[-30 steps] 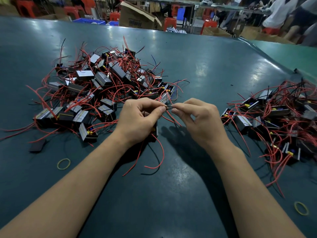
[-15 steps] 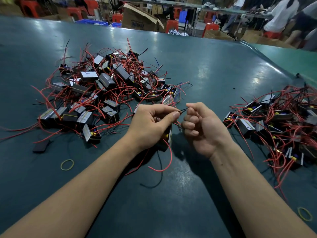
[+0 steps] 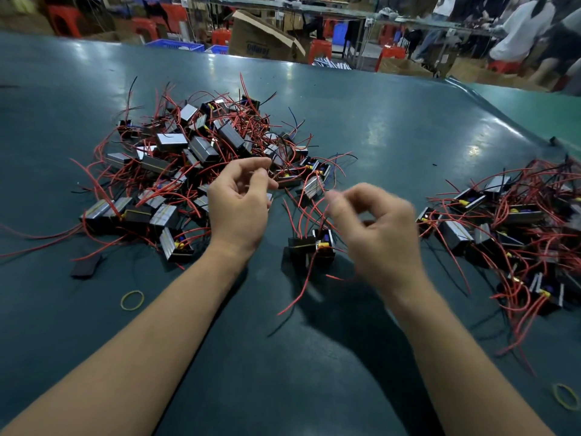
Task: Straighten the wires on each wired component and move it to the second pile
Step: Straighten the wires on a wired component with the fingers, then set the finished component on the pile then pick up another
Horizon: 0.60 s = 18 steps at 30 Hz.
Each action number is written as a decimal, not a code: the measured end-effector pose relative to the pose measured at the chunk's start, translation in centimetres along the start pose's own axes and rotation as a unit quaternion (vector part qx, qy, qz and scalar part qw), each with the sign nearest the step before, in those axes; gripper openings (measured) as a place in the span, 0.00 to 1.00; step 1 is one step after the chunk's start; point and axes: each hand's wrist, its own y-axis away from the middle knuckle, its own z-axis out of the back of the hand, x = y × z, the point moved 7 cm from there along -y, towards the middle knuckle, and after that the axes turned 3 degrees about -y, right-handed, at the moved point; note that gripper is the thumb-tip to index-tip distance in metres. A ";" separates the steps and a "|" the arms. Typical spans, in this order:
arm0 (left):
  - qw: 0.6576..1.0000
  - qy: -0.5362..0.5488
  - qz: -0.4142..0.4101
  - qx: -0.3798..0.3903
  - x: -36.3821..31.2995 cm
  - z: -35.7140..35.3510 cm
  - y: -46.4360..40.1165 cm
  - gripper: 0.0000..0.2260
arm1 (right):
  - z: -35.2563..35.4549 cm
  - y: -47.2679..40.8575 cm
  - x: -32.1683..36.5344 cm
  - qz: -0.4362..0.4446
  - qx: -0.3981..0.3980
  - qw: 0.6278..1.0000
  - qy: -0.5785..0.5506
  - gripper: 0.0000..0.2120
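Component [image 3: 311,248] sits on the green table [image 3: 393,127] right between your wrists, a black block with a yellow and blue spot on top, its red and black wires fanning upward and toward you across the table. That loose component is the landmark from here on.

Your left hand [image 3: 240,204] hovers up and to the left of it, fingers loosely curled, thumb and forefinger close together. Whether they pinch a strand or nothing at all, you can't tell from this view.

Your right hand [image 3: 382,226] is just right of the component, blurred, fingers bent and thumb near the forefinger. Red wires rising from the component run up beside those fingertips, but the blur hides whether you have hold of one.

Left and beyond the component spreads the first pile [image 3: 188,171], a tangle of black blocks and red wires. Well off to its right lies the second pile [image 3: 515,234], the same parts in a looser spread.

Left of the component and nearer you, a yellow rubber band [image 3: 132,300] lies flat, with a dark flat scrap [image 3: 85,266] just beyond it. A second rubber band [image 3: 566,405] sits far right, near the table's near edge.
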 end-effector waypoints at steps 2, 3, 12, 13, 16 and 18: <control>1.000 -0.003 -0.004 -0.018 0.1 0.3 -0.3 0.07 | -2.8 1.0 0.7 0.061 0.098 0.982 0.152 0.09; 1.000 -0.003 -0.006 -0.023 0.1 0.4 -0.4 0.07 | -4.2 1.5 0.0 0.050 0.165 0.961 0.217 0.14; 0.999 -0.001 -0.012 -0.045 0.1 1.0 -0.7 0.07 | -4.2 1.3 0.8 0.075 0.178 0.968 0.163 0.09; 0.999 -0.001 -0.017 -0.047 0.1 1.1 -0.6 0.07 | -3.3 0.8 1.1 0.085 0.146 0.974 0.149 0.09; 0.998 -0.016 -0.033 -0.042 -0.2 1.1 -0.5 0.07 | 0.5 -0.7 0.5 0.070 0.028 0.984 0.160 0.10; 0.998 -0.029 -0.040 -0.037 -0.2 1.0 -0.4 0.07 | 3.3 -1.6 -1.8 -0.012 -0.028 0.972 0.235 0.14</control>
